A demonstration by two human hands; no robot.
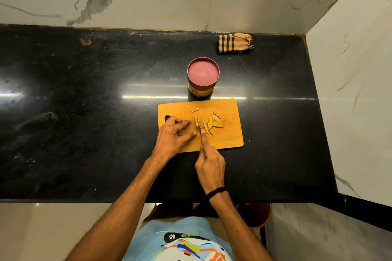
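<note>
View: head camera, looking down at the table (84, 112).
Board: a wooden board (230, 141) lay on the table's near half, just in front of the jar.
Piece: a yellow piece (196, 121) lay at the board's middle, under the knife's tip.
Left hand: the left hand (172, 136) rested on the board's left part. Its index finger and thumb were stretched out and apart, with the index tip at the piece's left end. The other fingers were loosely bent and held nothing.
Right hand: the right hand (210, 165) had its fingers clamped on the knife's handle, the index finger laid along the top. A black band (216, 192) circled the wrist.
Knife: the knife (199, 125) pointed away from the person, its blade against the piece's right side.
Slices: cut yellow slices (214, 124) lay heaped just right of the blade, and two small bits (195, 109) lay farther back.
Jar: a jar (203, 74) with a red lid stood just behind the board.
Cloth: a striped cloth (235, 43) lay at the wall, well apart from the board.
</note>
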